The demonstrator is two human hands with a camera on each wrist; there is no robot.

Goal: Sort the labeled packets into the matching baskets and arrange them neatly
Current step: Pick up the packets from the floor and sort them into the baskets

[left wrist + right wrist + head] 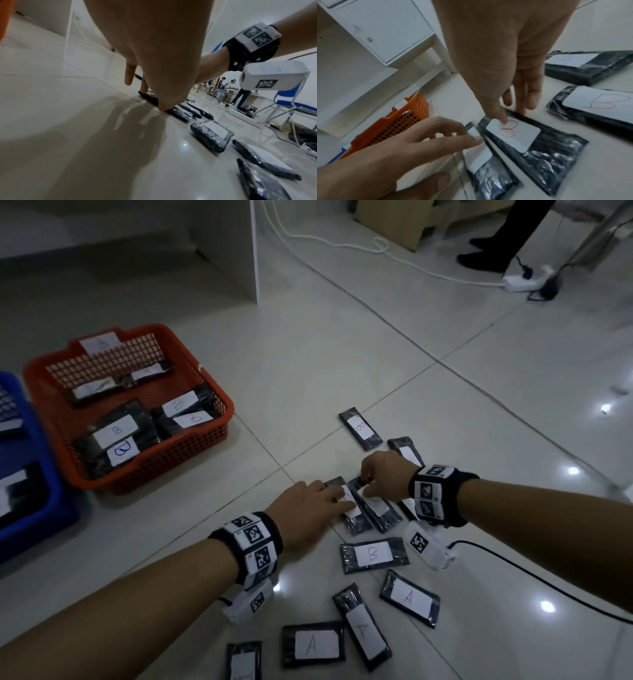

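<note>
Two hands work mid-floor: right hand (508,86) pinching the far end of a B packet (537,147), left hand (412,146) w/ fingers spread flat on its neighbour (486,169); probably light, soft, slippery film, so grip an end; red basket (205,436) nearby.

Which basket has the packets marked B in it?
The orange basket. Its packets show B labels. The blue basket beside it sits at the picture's edge, its labels unreadable.

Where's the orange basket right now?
In the head view the orange basket sits on the floor at the left, right beside the blue basket, with B packets inside it.
</note>
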